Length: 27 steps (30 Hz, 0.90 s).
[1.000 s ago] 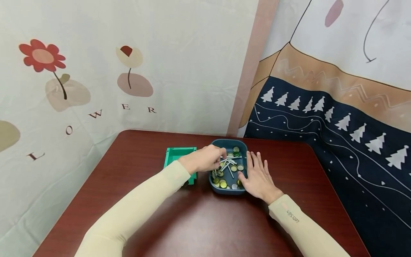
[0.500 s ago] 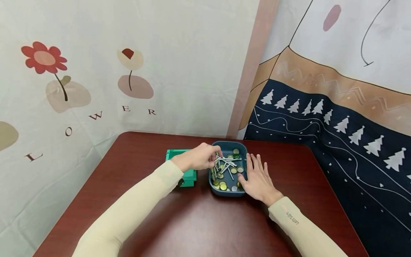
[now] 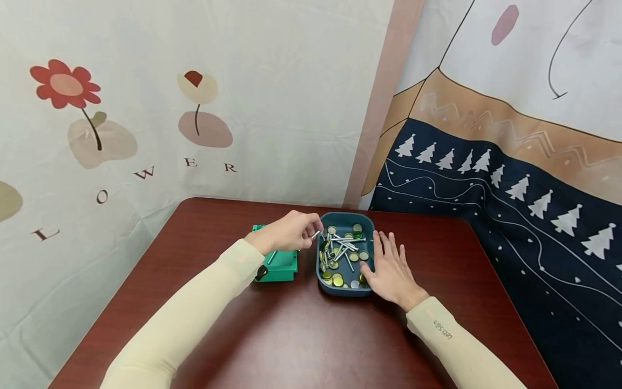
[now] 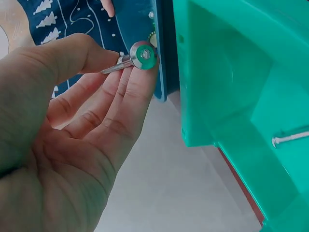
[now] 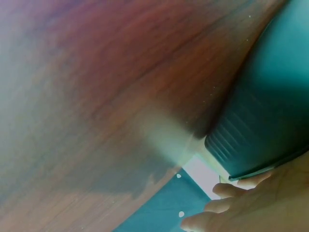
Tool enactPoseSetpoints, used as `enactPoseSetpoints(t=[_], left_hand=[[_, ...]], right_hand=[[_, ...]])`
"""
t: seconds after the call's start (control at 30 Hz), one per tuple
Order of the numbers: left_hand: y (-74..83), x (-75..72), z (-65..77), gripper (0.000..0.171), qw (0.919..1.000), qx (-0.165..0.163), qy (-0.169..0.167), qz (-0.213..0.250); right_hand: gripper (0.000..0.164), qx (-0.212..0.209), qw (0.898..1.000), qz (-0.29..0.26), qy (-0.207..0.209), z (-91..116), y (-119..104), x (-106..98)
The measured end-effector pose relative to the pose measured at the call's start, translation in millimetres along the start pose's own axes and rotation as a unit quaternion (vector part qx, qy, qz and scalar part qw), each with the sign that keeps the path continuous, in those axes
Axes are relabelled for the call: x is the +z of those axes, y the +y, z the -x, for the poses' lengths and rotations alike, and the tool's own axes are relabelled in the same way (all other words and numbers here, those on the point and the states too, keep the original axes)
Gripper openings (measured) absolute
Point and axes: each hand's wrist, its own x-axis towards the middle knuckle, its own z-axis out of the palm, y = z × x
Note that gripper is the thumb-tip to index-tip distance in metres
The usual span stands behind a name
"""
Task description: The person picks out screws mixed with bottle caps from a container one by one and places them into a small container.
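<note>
Reddish worktop [image 3: 311,335] fills the frame's lower centre; the left hand [image 3: 293,229] pinches a screw [image 4: 139,56], probably light, stiff, best held mid-shank; the right hand [image 3: 391,271] lies spread.

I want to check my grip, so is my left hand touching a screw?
Touching: the left wrist view shows your left hand pinching a silver screw between thumb and fingers.
</note>
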Motion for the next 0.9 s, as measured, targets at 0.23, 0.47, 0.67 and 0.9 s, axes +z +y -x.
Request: enactPoseSetpoints(t=[0.23, 0.47, 0.67, 0.9], left_hand=[[-8.5, -4.8, 4.6, 0.036, 1.0000, -0.008, -0.002, 0.005], [-16.0, -9.2, 8.3, 0.035, 0.9997, -0.024, 0.010, -0.005], [-22.3, -12.8, 12.3, 0.033, 0.9994, -0.032, 0.015, -0.003], [-33.0, -13.6, 16.1, 0.034, 0.9986, -0.050, 0.019, 0.005]], right_hand=[[0.096, -0.001, 1.000, 0.003, 0.001, 0, 1, 2], [0.098, 0.000, 1.000, 0.000, 0.001, 0, 2, 0], [0.097, -0.001, 1.000, 0.000, 0.003, -1, 1, 1], [0.099, -0.001, 1.000, 0.000, 0.003, 0, 1, 0]])
